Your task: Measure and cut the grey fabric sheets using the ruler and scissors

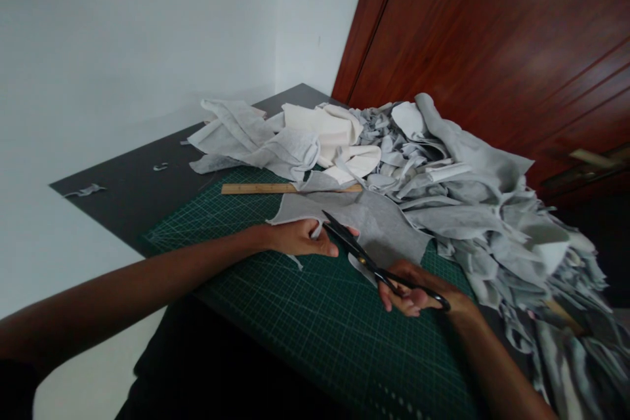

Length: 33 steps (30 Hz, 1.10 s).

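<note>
A flat piece of grey fabric (374, 223) lies on a green cutting mat (315, 315). My left hand (300, 237) pinches the near edge of that fabric, fingers closed on it. My right hand (416, 289) is wrapped round the handles of black scissors (364, 256). The scissor blades point up and left, slightly parted, with their tips right beside my left fingers at the fabric's edge.
A wooden ruler (275, 188) lies across the far side of the mat. A big heap of grey and white fabric scraps (472, 203) fills the right and back of the dark table (128, 184). Small scraps (86, 191) lie far left. A wooden door stands behind.
</note>
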Each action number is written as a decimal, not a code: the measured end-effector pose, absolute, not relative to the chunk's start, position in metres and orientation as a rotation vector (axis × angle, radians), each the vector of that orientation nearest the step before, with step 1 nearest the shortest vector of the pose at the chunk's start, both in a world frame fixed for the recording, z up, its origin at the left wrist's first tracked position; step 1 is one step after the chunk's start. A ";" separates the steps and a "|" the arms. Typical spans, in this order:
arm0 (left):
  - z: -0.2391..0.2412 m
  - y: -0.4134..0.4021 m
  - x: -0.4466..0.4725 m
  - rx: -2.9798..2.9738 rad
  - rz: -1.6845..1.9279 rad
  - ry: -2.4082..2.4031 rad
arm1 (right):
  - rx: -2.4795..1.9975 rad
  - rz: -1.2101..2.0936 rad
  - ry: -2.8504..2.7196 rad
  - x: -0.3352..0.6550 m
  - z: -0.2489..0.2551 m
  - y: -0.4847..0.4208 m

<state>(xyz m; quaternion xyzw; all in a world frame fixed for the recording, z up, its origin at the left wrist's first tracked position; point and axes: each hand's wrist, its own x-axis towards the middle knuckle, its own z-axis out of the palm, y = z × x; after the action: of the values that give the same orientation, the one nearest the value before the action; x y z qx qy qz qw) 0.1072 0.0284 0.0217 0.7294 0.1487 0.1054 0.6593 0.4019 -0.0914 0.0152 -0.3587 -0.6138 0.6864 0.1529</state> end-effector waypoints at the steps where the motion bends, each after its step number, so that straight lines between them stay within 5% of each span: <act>1: 0.021 0.027 0.107 1.660 0.222 0.337 | -1.035 1.994 -1.744 0.403 0.015 -0.092; 16: 0.013 -0.056 0.112 1.490 0.471 0.721 | -0.954 2.486 -1.437 0.415 0.016 -0.096; 25: 0.000 -0.115 0.130 0.687 0.694 0.774 | -0.853 2.587 -1.391 0.399 0.010 -0.103; 33: -0.009 -0.125 0.130 0.606 0.656 0.735 | -0.985 2.539 -1.396 0.393 0.026 -0.107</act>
<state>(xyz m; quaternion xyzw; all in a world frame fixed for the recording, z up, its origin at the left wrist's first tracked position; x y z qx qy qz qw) 0.1303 -0.1248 -0.0086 0.2862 0.3475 0.3099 0.8374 0.3930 -0.1066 0.0257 -0.3215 -0.4557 0.8290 0.0408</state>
